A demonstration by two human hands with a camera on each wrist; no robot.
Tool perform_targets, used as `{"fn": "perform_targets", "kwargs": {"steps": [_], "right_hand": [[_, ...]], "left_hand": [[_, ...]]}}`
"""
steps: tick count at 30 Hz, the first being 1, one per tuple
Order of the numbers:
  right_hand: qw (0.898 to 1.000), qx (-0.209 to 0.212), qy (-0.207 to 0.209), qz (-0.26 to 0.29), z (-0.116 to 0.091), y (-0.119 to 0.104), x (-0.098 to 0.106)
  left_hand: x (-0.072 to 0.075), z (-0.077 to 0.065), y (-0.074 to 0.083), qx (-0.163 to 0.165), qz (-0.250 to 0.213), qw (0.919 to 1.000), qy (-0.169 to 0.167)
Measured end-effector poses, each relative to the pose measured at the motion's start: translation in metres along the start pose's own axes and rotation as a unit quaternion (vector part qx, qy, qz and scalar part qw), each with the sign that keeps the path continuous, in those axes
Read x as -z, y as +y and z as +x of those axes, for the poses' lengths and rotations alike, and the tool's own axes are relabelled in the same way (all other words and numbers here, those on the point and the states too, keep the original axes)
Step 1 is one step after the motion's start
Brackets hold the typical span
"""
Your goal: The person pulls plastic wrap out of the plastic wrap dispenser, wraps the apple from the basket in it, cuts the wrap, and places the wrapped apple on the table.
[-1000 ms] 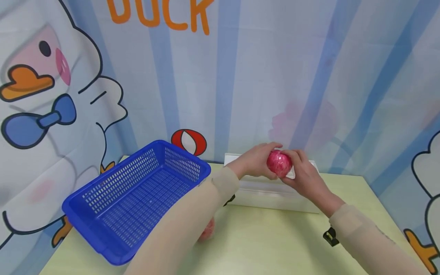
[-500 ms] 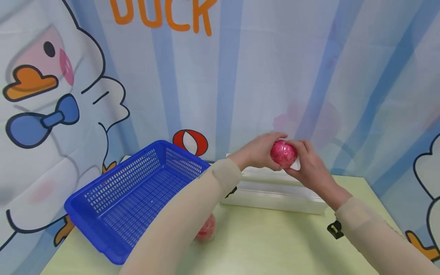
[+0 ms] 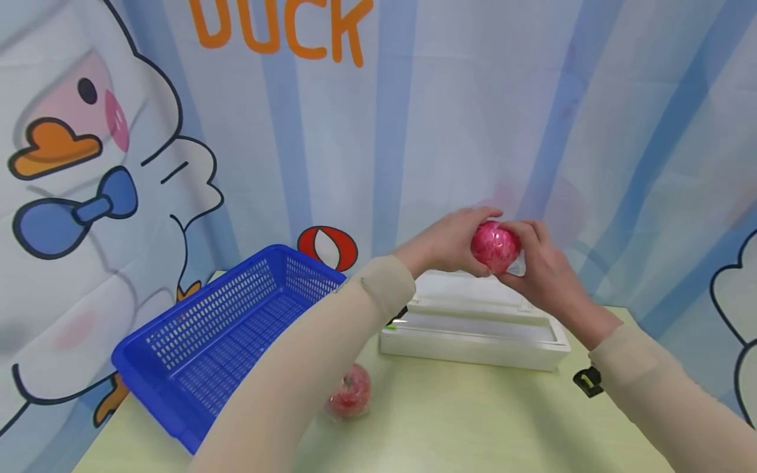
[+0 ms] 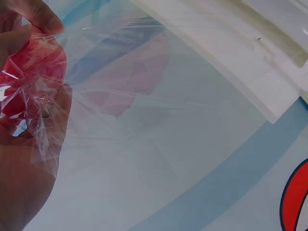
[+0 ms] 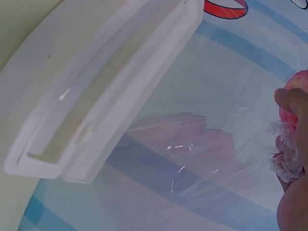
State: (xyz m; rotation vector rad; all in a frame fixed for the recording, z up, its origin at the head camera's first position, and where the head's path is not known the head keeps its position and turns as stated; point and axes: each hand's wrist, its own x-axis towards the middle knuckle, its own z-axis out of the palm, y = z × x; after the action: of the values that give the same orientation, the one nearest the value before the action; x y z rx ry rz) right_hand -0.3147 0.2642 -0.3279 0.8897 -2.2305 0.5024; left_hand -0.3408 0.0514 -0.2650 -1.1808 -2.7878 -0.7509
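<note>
Between both hands, above the white box, is a red apple (image 3: 495, 247) with clear cling film around it. My left hand (image 3: 451, 243) grips its left side and my right hand (image 3: 545, 268) its right side. Crumpled film (image 4: 45, 127) bunches under the fingers in the left wrist view, and more crinkled film (image 5: 286, 154) hangs at the apple in the right wrist view. Below the hands stands a long white cling film dispenser (image 3: 473, 351), its lid raised. The hands hide the rear part of the lid.
A second film-wrapped apple (image 3: 350, 394) rests on the pale table (image 3: 449, 420) beside the left sleeve. At left stands a blue perforated basket (image 3: 142, 381), partly covered by that arm. A printed curtain (image 3: 461, 105) hangs close behind the table.
Both hands have lifted the apple higher and slightly right, exposing more of the dispenser. The left forearm has shifted, so more of the second apple shows.
</note>
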Motion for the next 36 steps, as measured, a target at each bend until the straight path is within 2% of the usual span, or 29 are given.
{"fn": "perform_targets", "kwargs": {"steps": [6, 14, 25, 36], "right_hand": [[1.0, 0.006, 0.012, 0.002, 0.011, -0.003, 0.012], [1.0, 0.008, 0.007, 0.002, 0.023, -0.008, 0.027], [1.0, 0.004, 0.003, -0.014, 0.032, -0.018, 0.045], [0.999, 0.022, 0.013, -0.019, 0.038, -0.024, 0.061]], "left_hand": [[0.016, 0.003, 0.009, 0.007, 0.006, 0.9999, -0.005], [0.034, 0.005, 0.019, 0.008, 0.02, 0.9997, -0.011], [0.049, -0.001, 0.035, 0.009, 0.024, 0.9997, -0.004], [0.062, -0.008, 0.05, 0.005, 0.024, 0.9997, 0.008]]}}
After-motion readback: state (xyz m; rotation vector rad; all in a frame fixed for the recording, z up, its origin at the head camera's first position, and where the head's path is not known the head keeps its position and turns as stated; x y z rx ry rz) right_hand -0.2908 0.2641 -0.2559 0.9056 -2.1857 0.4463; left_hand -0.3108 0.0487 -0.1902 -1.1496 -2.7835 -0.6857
